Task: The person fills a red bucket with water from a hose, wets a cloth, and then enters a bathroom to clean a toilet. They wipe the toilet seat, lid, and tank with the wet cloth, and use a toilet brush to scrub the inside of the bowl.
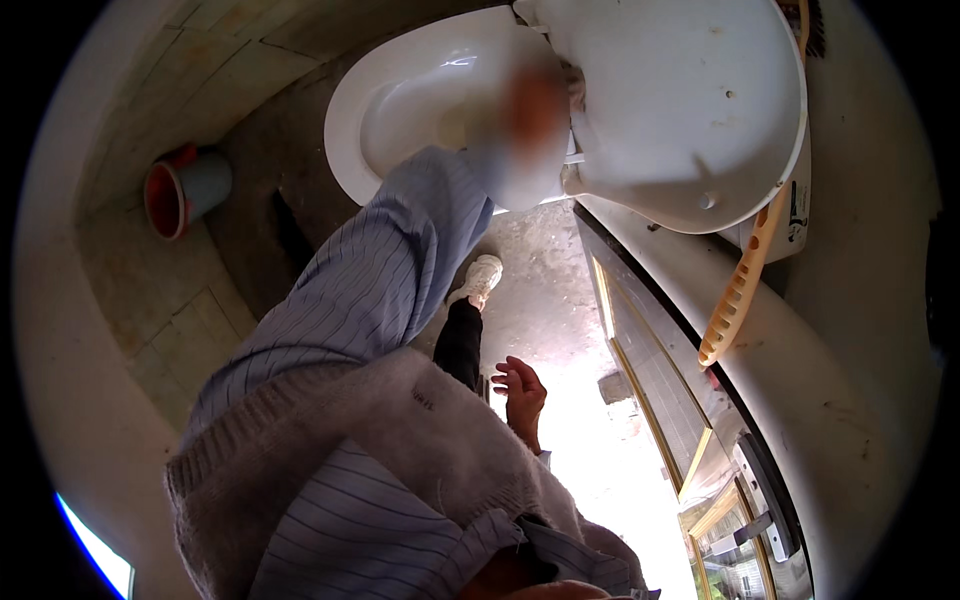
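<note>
My left arm, in a blue striped sleeve, reaches over a white toilet bowl (352,97). Its hand, my left hand (529,105), is covered by a blur at the bowl's rear, near the hinges of the raised toilet lid (675,97). What its fingers hold or touch there cannot be made out. Low beside my body, my right hand (523,391) hangs in the air with bent fingers apart and nothing in it. Below lies the concrete floor (540,262), where a white shoe (480,276) stands.
A grey bucket with a red inside (187,195) is by the tiled wall (180,330). An orange slotted handle (742,285) projects from behind the lid, and dark bristles (814,34) show above. On the right stands a glazed door (652,360) with a metal handle (750,529).
</note>
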The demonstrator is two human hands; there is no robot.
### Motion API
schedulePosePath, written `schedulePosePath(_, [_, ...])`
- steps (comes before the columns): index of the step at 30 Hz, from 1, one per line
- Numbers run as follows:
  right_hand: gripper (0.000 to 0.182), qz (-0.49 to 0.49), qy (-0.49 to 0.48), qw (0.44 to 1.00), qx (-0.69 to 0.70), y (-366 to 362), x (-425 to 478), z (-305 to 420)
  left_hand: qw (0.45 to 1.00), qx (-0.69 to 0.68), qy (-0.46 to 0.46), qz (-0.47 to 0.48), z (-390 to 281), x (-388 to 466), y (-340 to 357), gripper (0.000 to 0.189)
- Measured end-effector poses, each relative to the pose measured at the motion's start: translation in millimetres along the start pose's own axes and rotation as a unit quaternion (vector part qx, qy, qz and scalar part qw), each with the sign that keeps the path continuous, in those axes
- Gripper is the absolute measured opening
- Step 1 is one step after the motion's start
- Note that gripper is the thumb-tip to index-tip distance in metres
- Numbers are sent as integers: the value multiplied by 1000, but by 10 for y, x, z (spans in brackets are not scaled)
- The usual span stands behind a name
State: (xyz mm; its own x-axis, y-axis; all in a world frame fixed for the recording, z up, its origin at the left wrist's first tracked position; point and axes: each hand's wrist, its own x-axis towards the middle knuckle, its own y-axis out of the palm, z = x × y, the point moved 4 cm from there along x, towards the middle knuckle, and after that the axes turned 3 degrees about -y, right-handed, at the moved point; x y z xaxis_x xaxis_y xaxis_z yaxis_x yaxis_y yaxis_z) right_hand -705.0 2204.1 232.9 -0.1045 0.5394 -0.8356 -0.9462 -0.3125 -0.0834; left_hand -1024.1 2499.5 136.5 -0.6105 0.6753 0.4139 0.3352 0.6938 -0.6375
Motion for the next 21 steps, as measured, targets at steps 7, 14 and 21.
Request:
schedulePosePath(7, [27,24,-46,998,-26,73,45,472,949,-134,-37,284,292,-1704,400,18])
schedulePosePath(14, [25,-60,-226,971,-50,-194,40,1237,922,-44,-4,384,100,-1612,-1363,48])
schedulePosePath(21, [25,-3,-181,980,-79,-19,32,1082,866,244,-12,436,1208,-1294,-2367,26])
